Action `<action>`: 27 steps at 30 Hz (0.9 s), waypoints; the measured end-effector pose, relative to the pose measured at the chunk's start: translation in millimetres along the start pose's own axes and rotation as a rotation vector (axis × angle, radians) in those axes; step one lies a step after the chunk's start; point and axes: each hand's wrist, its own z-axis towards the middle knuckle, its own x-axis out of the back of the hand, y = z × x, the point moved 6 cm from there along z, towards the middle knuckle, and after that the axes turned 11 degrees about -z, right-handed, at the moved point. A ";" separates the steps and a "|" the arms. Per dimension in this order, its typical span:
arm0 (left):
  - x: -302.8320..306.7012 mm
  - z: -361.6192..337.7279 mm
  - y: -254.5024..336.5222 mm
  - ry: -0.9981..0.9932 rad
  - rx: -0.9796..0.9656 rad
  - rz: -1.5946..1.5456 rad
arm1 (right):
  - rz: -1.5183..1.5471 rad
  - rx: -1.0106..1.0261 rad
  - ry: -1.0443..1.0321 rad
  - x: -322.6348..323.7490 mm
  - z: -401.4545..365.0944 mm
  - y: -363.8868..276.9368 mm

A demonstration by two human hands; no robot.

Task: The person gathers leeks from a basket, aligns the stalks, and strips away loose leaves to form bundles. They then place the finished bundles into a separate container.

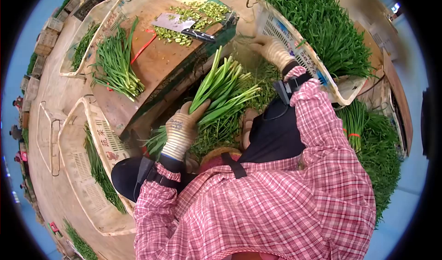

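My left hand [182,126], in a striped work glove, is closed round a bunch of garlic chives [221,83]. Their pale cut ends point up and to the right, and the leaves hang below the hand. My right hand [271,50], in a matching glove, is apart from the bunch, beside a white plastic crate [313,57]. Its fingers reach leftward, somewhat blurred, and I see nothing held in them. A cleaver [177,25] with a black handle lies on the wooden board [161,62] among chopped stalk ends [202,14].
Tied chives [117,66] and a red tie [143,48] lie on the board. Crates [73,168] stand at the left. Loose leaves [216,138] cover the floor between my knees. More chives fill the right crate and a heap [375,145] beside me.
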 end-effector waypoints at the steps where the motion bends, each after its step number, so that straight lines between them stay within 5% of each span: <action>1: -1.0 0.5 -0.9 0.009 0.007 0.022 | 0.231 0.150 0.093 -4.0 -3.6 -8.8; 3: -2.8 2.7 0.1 0.010 0.006 0.042 | 0.317 0.246 -0.219 -47.2 0.3 -11.7; 6: -4.5 3.4 -1.1 -0.014 0.012 0.051 | 0.329 0.319 -0.274 -59.0 -10.6 -23.7; 8: -4.9 2.7 -1.3 -0.008 -0.016 0.024 | 0.541 0.186 -0.208 -41.9 -15.7 -27.6; 10: -5.9 3.2 -3.1 -0.008 0.023 0.006 | 0.999 -0.233 -0.183 -30.3 -18.6 -8.8; 11: -4.3 1.3 -2.5 -0.013 0.063 -0.009 | 0.945 -0.256 0.014 -9.9 -23.6 -4.1; 14: 1.6 4.2 -0.6 -0.012 0.113 -0.063 | 0.677 -0.207 0.115 5.5 -21.9 3.6; 18: 4.9 9.6 1.5 0.001 0.119 -0.041 | 0.101 0.186 -0.262 -26.6 -51.5 -51.5; 19: 5.4 8.6 1.4 0.006 0.109 -0.029 | 0.078 0.091 -0.326 -29.1 -53.4 -58.3; 23: 0.7 5.7 -5.8 -0.021 0.153 -0.032 | 0.238 0.165 -0.064 -27.2 -46.9 -43.5; 25: -2.8 4.6 -8.6 -0.024 0.170 -0.061 | 0.020 0.262 0.092 -2.7 -41.4 -34.9; 27: 0.1 2.1 -9.9 -0.001 0.170 -0.087 | -0.364 0.086 0.327 13.6 -16.0 11.9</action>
